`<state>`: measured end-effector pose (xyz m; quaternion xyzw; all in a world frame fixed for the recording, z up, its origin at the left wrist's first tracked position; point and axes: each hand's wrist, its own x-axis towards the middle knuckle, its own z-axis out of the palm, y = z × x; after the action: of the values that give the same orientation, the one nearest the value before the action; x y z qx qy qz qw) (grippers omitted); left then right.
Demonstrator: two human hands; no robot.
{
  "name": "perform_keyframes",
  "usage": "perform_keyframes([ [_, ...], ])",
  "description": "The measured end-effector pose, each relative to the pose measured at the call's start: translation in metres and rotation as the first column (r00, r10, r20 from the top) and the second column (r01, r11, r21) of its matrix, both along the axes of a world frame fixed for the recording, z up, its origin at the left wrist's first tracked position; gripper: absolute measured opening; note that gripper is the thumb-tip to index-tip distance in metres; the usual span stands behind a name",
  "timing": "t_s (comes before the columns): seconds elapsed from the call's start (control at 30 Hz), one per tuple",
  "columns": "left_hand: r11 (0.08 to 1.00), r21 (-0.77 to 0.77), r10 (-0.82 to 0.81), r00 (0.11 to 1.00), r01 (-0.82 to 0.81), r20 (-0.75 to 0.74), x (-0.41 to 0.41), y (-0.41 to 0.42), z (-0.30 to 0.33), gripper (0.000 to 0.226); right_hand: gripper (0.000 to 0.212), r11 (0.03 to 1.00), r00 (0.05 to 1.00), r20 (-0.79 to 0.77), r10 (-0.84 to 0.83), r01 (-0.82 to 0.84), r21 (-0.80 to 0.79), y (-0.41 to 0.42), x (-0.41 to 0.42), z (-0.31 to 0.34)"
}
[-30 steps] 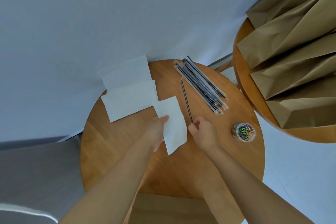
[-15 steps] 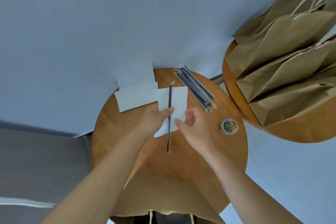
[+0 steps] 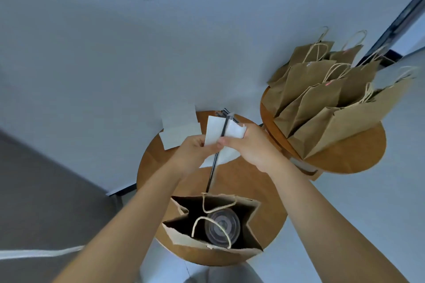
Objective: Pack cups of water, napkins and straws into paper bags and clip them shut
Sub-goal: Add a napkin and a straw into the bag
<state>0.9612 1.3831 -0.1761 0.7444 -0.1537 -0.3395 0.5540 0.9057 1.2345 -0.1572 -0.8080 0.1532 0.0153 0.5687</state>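
Napkin [image 3: 226, 132] and straw [image 3: 217, 153] sit together between my two hands, lifted above the round tabletop [image 3: 264, 193]. My left hand [image 3: 195, 151] curls its fingers round the napkin's left edge, and my right hand [image 3: 249, 142] pinches the napkin and the dark straw against it with thumb and fingers, so both grips are closed on the bundle. The straw runs slanted across the white paper, and its lower end points down toward the open paper bag [image 3: 243, 213] standing at the near edge of the tabletop. Inside that bag a clear lidded cup [image 3: 222, 227] stands upright. More napkins [image 3: 177, 131] lie flat at the far left of the tabletop, and a few spare straws [image 3: 224, 111] peek out behind the bundle. On a second tabletop [image 3: 349, 158] to the right stand several packed bags [image 3: 322, 101].
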Motion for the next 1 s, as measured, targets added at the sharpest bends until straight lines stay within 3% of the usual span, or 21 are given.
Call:
perform_keyframes([
  [0.07,0.999,-0.035,0.017,0.999,-0.016,0.027,-0.014,0.009,0.006,0.030,0.010,0.999,0.999,0.011,-0.034,0.034,-0.018,0.013,-0.015,0.009],
  [0.17,0.993,-0.059,0.104,0.989,-0.099,0.104,-0.034,0.025,0.003,0.007,0.015,0.994,0.995,0.043,-0.092,0.094,-0.050,0.032,-0.037,0.017],
  [0.27,0.939,0.051,0.313,0.904,-0.341,0.292,-0.050,0.056,-0.016,0.016,0.006,0.984,0.979,0.116,-0.167,0.173,-0.041,0.042,-0.059,0.029],
  [0.3,0.929,0.116,0.289,0.883,-0.352,0.371,-0.053,0.068,-0.025,0.020,0.006,0.982,0.972,0.150,-0.181,0.187,-0.023,0.044,-0.066,0.034],
  [0.37,0.930,0.313,0.030,0.888,-0.193,0.459,-0.061,0.084,-0.039,0.025,0.009,0.978,0.955,0.217,-0.202,0.207,0.000,0.047,-0.080,0.044],
  [0.43,0.886,0.462,-0.275,0.837,0.030,0.474,-0.069,0.086,-0.047,0.021,0.013,0.975,0.938,0.267,-0.220,0.220,0.029,0.050,-0.093,0.052],
  [0.53,0.727,0.659,-0.618,0.604,0.193,0.504,-0.085,0.072,-0.049,0.019,0.017,0.965,0.923,0.283,-0.260,0.254,0.059,0.055,-0.114,0.052],
  [0.73,0.550,0.814,-0.830,0.224,0.187,0.510,-0.093,0.058,-0.045,0.037,0.023,0.887,0.858,0.311,-0.408,0.453,-0.088,0.057,-0.138,0.037],
  [0.77,0.540,0.820,-0.839,0.199,0.186,0.507,-0.094,0.059,-0.047,0.046,0.026,0.877,0.852,0.308,-0.423,0.471,-0.096,0.056,-0.141,0.034],
  [0.8,0.529,0.827,-0.844,0.222,0.190,0.489,-0.093,0.059,-0.050,0.061,0.028,0.868,0.849,0.296,-0.438,0.485,-0.105,0.056,-0.145,0.030],
  [0.9,0.438,0.878,-0.837,0.445,0.194,0.319,-0.089,0.064,-0.060,0.123,0.026,0.850,0.843,0.238,-0.483,0.516,-0.106,0.061,-0.153,0.015],
  [1.0,0.395,0.896,-0.806,0.544,0.200,0.234,-0.083,0.071,-0.074,0.140,0.024,0.797,0.791,0.228,-0.568,0.598,-0.090,0.075,-0.159,0.003],
])
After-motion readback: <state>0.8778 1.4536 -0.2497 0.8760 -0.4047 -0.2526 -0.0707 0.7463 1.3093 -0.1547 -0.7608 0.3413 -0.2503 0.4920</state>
